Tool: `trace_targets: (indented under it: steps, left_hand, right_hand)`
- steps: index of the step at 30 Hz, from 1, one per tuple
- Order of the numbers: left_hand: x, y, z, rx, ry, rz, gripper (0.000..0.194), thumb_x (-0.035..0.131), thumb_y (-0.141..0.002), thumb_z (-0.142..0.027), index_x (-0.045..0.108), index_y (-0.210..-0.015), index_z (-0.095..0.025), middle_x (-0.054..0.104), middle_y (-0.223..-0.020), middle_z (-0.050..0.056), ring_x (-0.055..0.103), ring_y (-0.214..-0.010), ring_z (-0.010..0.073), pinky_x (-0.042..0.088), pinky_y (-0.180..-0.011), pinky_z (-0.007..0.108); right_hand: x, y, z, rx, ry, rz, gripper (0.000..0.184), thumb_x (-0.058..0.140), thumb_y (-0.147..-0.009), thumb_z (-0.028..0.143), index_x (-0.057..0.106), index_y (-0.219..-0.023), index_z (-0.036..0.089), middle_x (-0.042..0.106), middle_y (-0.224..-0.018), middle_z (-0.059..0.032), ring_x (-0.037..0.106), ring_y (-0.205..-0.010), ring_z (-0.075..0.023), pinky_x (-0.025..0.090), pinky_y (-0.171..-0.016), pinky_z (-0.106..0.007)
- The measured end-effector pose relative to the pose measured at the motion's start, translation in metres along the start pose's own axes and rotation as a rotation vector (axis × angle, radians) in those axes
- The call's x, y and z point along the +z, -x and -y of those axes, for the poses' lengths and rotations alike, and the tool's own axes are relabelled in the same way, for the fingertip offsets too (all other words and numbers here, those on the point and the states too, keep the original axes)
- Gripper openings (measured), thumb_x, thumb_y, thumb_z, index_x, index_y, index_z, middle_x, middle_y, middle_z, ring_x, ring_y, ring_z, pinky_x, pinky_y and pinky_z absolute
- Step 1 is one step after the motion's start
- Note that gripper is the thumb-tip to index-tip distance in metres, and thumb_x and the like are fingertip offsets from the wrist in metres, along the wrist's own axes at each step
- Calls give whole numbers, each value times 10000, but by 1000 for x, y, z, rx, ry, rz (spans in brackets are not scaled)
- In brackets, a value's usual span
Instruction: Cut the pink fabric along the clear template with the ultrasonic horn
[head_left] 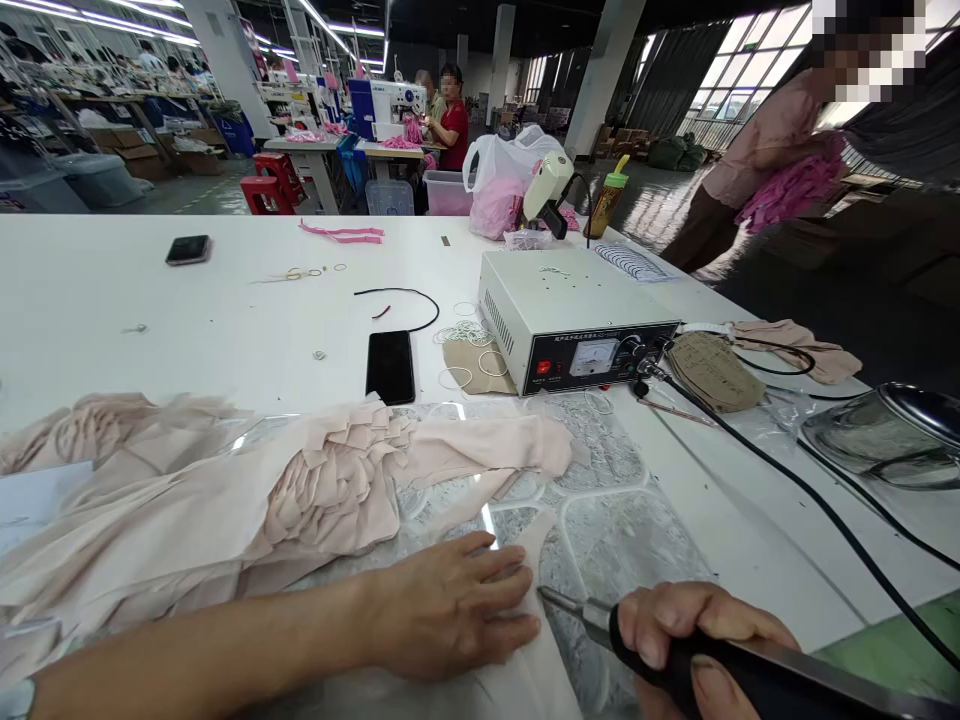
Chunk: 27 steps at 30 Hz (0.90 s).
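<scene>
My left hand (457, 600) lies flat with fingers stretched out on a strip of pale pink fabric (525, 680) at the near edge of the table. My right hand (697, 640) is closed round the black handle of a cutting tool (592, 618), whose metal tip touches the fabric just right of my left fingers. A black cord (787, 480) runs from the tool to a white control box (577, 315). A pile of pink fabric pieces (315, 490) lies to the left on a patterned glass plate (607, 500).
A black phone (390, 366) lies beside the box, another phone (187, 249) far left. Small rings (465, 333) and a tan template (712, 370) sit near the box. A metal bowl (885, 430) is at right. A person (757, 160) stands at the far right; others work behind.
</scene>
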<state>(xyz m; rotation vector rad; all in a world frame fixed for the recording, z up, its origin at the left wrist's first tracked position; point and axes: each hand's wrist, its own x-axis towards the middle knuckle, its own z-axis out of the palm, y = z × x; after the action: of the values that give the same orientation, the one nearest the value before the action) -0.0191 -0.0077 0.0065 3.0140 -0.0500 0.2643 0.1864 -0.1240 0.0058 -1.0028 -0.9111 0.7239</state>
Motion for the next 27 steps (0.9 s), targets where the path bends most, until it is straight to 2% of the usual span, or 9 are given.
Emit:
trace_targets:
  steps: [5,11,15,21,27]
  left_hand:
    - [1,1,-1,-6,3,15,241,404,-1025,-268,601,-1122,-169,609,-1187,104,528,-1160,253,424,-978,373]
    - [1,1,0,-2,-5,-22,214,456,-1010,-282,626,-1078,-170,615,-1163,103,542,-1150,246,426,-974,358]
    - [0,0,-1,-4,-20,-18,205,489,-996,-291,627,-1099,-179,622,-1149,105,548,-1147,247,420,-976,354]
    - [0,0,-1,-4,-19,-15,219,477,-998,-285,626,-1111,-171,623,-1157,114,537,-1167,251,424,-963,357]
    - [3,2,-1,-8,-5,-11,247,425,-1018,-290,605,-1143,-176,615,-1188,102,522,-1177,254,409,-970,365]
  right_hand:
    - [5,-2,-4,-25,6,-19,95,555,-881,222,513,-796,225,518,-672,9,533,-521,-142,511,-500,-341]
    - [7,-5,-5,-50,12,-9,138,584,-871,221,491,-769,231,517,-677,21,533,-522,-136,502,-507,-330]
    - [5,-6,-5,-14,53,26,137,582,-868,216,497,-761,223,530,-672,9,548,-532,-147,493,-505,-325]
    - [17,-12,-4,-93,-20,-116,120,618,-843,240,524,-774,216,495,-658,23,499,-509,-117,503,-499,-307]
    - [23,-17,-7,-114,-31,-110,140,628,-830,248,509,-766,217,493,-660,33,492,-481,-104,496,-468,-294]
